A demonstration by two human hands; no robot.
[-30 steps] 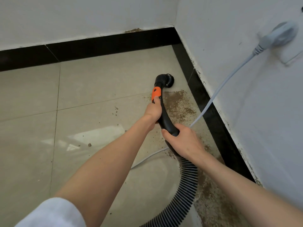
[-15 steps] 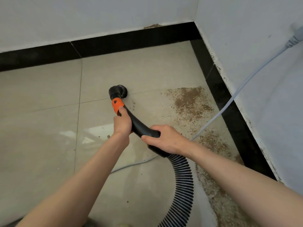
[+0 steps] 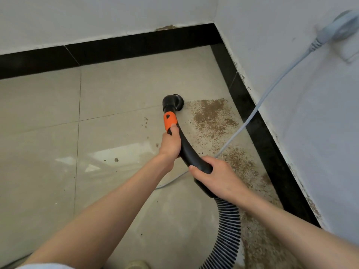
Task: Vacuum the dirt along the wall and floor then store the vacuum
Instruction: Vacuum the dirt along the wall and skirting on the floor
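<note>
Pale floor tiles [image 3: 48,133] run to a black skirting [image 3: 136,45] under white walls [image 3: 291,133]. The left hand [image 3: 171,145] grasps the black vacuum wand [image 3: 186,150] below its orange collar [image 3: 170,121], brush head [image 3: 172,101] down at the dirt [image 3: 211,117]. The right hand [image 3: 217,177] clasps the wand above the ribbed hose [image 3: 229,230]; a grey cord [image 3: 272,90] drops from the plug [image 3: 340,28] toward the right-hand floor edge.

The floor [image 3: 116,90] is glossy beige tile, gritty where brown dirt [image 3: 211,117] lies. The vacuum wand [image 3: 186,150] looks like smooth black plastic with a matt orange collar [image 3: 169,121]; its hose [image 3: 227,230] is ribbed. The skirting [image 3: 136,45] is shiny black, the wall [image 3: 97,16] matt white.
</note>
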